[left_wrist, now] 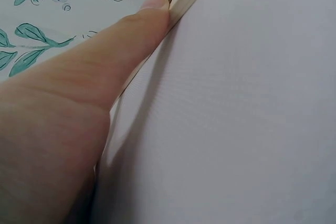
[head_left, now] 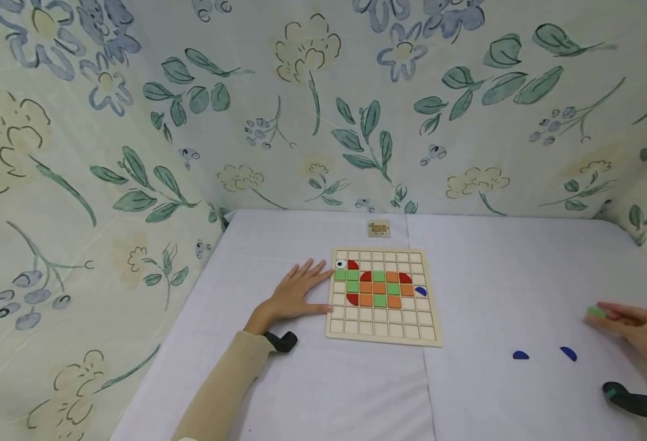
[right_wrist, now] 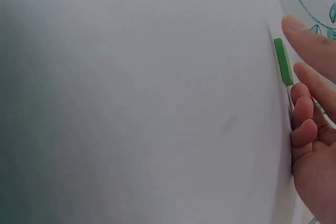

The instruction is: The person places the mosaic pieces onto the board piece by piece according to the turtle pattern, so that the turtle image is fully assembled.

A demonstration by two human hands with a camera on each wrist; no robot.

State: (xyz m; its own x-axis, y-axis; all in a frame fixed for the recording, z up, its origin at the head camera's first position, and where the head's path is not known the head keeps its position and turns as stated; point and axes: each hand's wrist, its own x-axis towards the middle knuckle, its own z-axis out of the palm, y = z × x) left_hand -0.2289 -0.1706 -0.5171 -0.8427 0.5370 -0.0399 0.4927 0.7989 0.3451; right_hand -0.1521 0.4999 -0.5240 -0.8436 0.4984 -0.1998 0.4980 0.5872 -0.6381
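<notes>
A square wooden grid board [head_left: 382, 327] lies on the table with a turtle-like pattern of coloured tiles. My left hand [head_left: 296, 294] has its fingers spread at the board's left edge, and its thumb [left_wrist: 144, 27] touches that edge in the left wrist view. Far to the right, my right hand [head_left: 640, 327] is at a green tile [head_left: 596, 312]. In the right wrist view this green tile [right_wrist: 283, 61] lies on the cloth; the thumb and forefinger stand around it with a small gap showing. The other fingers are curled.
Two loose blue half-round pieces, one nearer [head_left: 521, 355] and one farther right [head_left: 568, 353], lie between board and right hand. A small pattern card [head_left: 378, 228] sits behind the board. Floral fabric [head_left: 301, 122] rises behind the white-covered table [head_left: 279, 245].
</notes>
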